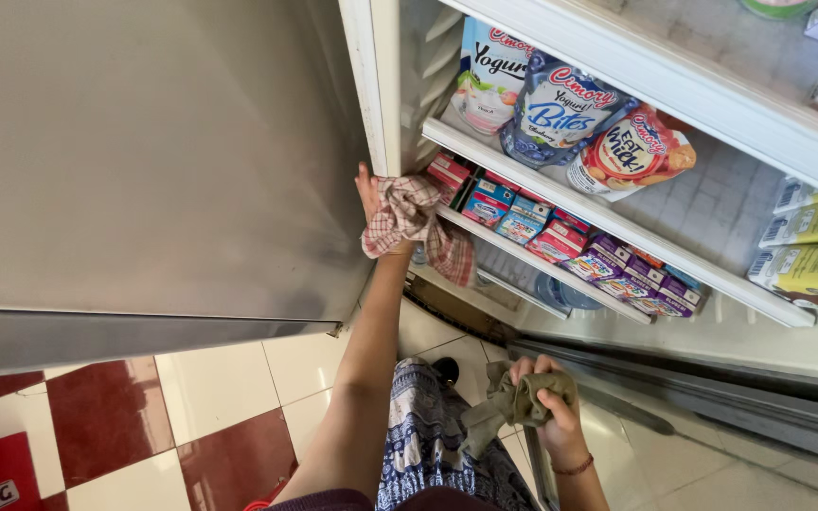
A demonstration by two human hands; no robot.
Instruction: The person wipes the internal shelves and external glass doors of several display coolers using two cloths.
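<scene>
At the inner edge of the open fridge, the checked cloth (409, 216) is pressed against the white frame, just where the second shelf (617, 227) meets the side wall. The left hand (376, 203) is stretched far up and forward, with the fingers spread behind the cloth and grasping it, so the cloth hangs down a little over the wrist toward the lower shelf. Its long side runs more or less downward and to the right, along the frame. The right hand (551, 402) is low and close to the body, clenched around a second, olive-green cloth (513, 402) that hangs bunched from the fist; this hand is well apart from the fridge shelves, so the left hand is clearly the nearer one to the frame. Just beside the checked cloth stands a row of small drink cartons (560, 241), red, blue and purple. On the shelf above them lie soft pouches (560, 109) of dairy snack. The steel-coloured fridge door (144, 161) stands open to the left, and below is a floor of white and dark red tiles (210, 407).
</scene>
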